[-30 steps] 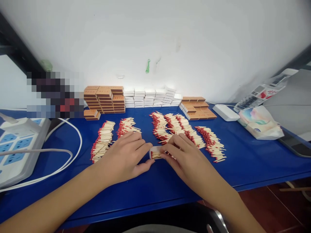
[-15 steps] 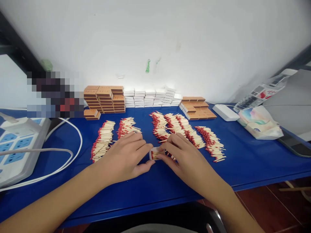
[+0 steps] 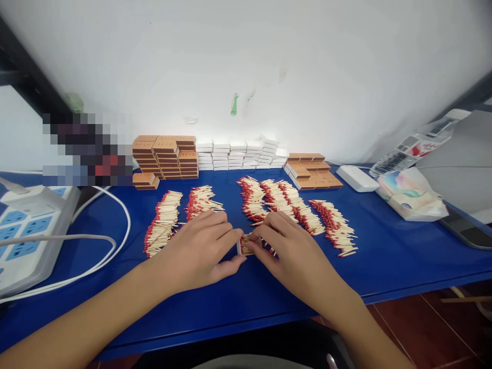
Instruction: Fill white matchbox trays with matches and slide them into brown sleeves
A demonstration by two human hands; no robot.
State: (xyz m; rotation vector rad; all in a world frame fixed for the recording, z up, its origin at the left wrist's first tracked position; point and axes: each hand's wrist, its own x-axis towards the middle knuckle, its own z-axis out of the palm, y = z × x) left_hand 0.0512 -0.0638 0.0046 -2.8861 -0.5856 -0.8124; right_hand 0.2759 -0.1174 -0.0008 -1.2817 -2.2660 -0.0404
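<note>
Between my hands a small white matchbox tray [image 3: 239,249] holds red-tipped matches [image 3: 245,246]. My left hand [image 3: 194,251] is closed on the tray's left end with thumb and forefinger. The fingers of my right hand [image 3: 294,248] pinch together at the matches inside the tray, hiding its right part. Beyond my hands lie loose matches: a pile [image 3: 165,220] at the left, another [image 3: 200,201] behind my left hand, several middle rows [image 3: 252,200] partly behind my right hand, and a pile [image 3: 336,228] at the right.
Against the wall stand stacked brown matchboxes [image 3: 165,159], white trays [image 3: 238,154] and more brown matchboxes [image 3: 313,174]. A power strip [image 3: 38,246] with white cables [image 3: 125,215] lies left. To the right are a white box [image 3: 356,178], tissue pack [image 3: 413,197] and plastic bottle [image 3: 421,143].
The right fingertips have shifted slightly left and down over the matches, and the tray has moved slightly down. The left hand keeps its hold on the tray.
</note>
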